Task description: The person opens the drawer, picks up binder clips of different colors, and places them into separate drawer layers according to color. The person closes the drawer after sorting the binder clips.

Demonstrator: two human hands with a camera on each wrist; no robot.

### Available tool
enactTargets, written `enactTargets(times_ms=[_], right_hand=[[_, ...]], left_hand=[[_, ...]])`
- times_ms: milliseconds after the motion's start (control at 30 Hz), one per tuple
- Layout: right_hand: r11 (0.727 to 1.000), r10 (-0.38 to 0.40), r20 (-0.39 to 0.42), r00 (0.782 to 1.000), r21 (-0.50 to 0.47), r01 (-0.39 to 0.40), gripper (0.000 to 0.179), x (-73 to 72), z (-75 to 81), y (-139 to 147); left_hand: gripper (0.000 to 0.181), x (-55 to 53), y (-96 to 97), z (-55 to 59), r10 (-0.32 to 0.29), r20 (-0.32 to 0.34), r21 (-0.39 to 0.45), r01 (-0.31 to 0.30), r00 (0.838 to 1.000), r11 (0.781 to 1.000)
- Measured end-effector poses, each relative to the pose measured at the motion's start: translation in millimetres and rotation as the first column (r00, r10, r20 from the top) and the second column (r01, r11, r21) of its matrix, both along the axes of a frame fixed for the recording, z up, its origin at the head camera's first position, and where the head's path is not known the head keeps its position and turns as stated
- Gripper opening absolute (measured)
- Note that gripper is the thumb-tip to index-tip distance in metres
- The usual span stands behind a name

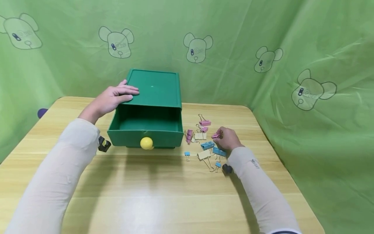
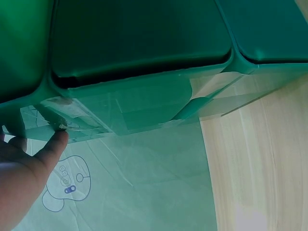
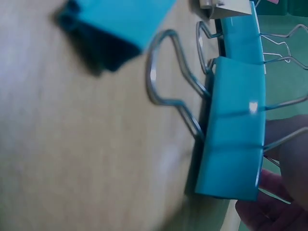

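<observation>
Pinching a pink clip (image 1: 215, 136) in the right hand (image 1: 229, 139), with the open green drawer (image 1: 146, 123) leftward of that grip across loose clips (image 1: 207, 145), long front (image 1: 168, 139) set crosswise, and nearer to the left hand (image 1: 112, 98), resting uncurled on the cabinet top (image 1: 155, 87).

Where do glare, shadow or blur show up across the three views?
Head: pale glare on the table near the bottom edge, soft shadows below the drawer and both arms; left wrist: a dark area at top centre, a pale glare patch at lower right; right wrist: the upper-left blue clip blurred, the central blue clip crisper, with a small bright highlight.
</observation>
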State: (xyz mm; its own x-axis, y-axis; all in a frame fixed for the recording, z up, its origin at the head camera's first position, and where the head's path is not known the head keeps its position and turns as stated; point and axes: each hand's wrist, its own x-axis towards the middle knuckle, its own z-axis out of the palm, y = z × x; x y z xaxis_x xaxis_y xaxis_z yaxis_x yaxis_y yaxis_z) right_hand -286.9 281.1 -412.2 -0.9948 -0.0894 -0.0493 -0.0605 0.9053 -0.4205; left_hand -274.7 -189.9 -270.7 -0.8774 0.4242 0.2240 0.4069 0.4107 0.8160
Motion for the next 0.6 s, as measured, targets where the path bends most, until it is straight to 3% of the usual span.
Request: enactTargets(times_ms=[600], right_hand=[[0.997, -0.042, -0.048, 0.998, -0.062, 0.039, 0.029, 8.8, 10.6, -7]], left_hand=[[0.034, -1.0, -1.1, -3.1, 0.009, -0.024, -0.007, -0.009, 1.0, 1.0]])
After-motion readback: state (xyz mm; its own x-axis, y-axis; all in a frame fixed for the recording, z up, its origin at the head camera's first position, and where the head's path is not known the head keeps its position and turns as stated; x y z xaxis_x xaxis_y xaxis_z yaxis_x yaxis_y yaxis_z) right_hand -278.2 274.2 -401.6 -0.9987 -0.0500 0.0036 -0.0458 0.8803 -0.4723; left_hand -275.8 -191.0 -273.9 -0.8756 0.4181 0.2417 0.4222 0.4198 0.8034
